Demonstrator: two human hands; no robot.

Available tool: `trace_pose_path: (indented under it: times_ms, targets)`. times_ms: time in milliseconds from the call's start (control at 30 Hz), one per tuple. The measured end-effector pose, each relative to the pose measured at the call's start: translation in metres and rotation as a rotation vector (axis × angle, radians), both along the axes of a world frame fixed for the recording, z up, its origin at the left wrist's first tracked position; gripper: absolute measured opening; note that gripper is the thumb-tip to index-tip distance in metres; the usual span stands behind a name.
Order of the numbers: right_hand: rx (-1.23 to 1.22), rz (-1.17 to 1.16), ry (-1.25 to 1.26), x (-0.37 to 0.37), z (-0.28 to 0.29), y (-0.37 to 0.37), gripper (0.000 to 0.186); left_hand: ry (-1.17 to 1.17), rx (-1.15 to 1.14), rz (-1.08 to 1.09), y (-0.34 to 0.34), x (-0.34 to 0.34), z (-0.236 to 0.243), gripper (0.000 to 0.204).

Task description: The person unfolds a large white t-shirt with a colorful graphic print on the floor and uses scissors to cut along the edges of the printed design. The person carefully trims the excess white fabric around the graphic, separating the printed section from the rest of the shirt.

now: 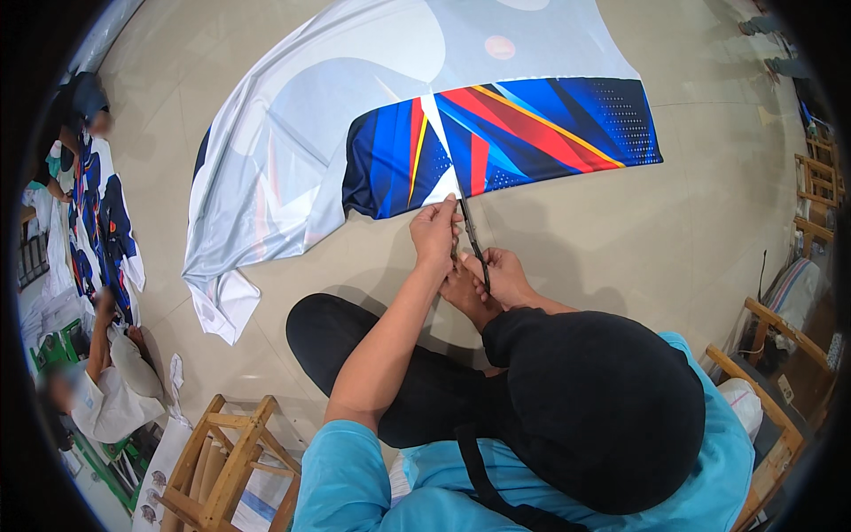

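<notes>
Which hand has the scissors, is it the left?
No: the right hand grips the scissors, while the left hand pinches the fabric.

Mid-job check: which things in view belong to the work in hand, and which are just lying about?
In the work:
patterned cloth, its edge in the left hand
black scissors, handles in the right hand, blades at the cloth

Seemingly just about:
wooden stool, lower left
wooden frame, lower right

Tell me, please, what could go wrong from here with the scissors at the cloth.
The left grip is close to the scissors, so a slip might nick a finger. The patterned cloth is bunched at its left end, so it could shift and leave a cut crooked.
</notes>
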State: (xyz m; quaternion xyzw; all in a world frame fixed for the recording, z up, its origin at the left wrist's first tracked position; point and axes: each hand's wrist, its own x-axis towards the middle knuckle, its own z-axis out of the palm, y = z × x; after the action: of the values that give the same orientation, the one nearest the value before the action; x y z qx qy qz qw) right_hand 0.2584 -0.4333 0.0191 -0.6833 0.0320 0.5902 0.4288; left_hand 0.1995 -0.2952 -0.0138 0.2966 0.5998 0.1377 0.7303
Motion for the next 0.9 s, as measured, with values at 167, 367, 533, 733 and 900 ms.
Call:
trace_pose_path:
  times_ms: [167,367,533,733,900]
  targets:
    - [-0.009,-0.007,-0.008,-0.0002,-0.001,0.0,0.048,0.01,0.01,0.009,-0.0008,-0.0001,-0.0006,0.028]
    - [-0.016,0.003,-0.022,-0.0003,-0.0047,-0.0008,0.046,0.029,0.047,0.008,-0.0016,-0.0002,-0.0045,0.028]
    - [-0.025,0.021,-0.025,0.0003,-0.0027,-0.0004,0.044,0.028,0.053,0.011,-0.0019,0.0004,-0.0028,0.028]
    - [-0.025,0.02,-0.024,-0.0009,-0.0073,-0.0016,0.045,0.017,0.003,0.059,-0.0008,0.0004,0.0007,0.028]
    - [-0.017,0.015,-0.025,-0.0003,-0.0057,-0.0003,0.046,0.058,0.049,0.103,-0.0027,0.0012,0.004,0.028]
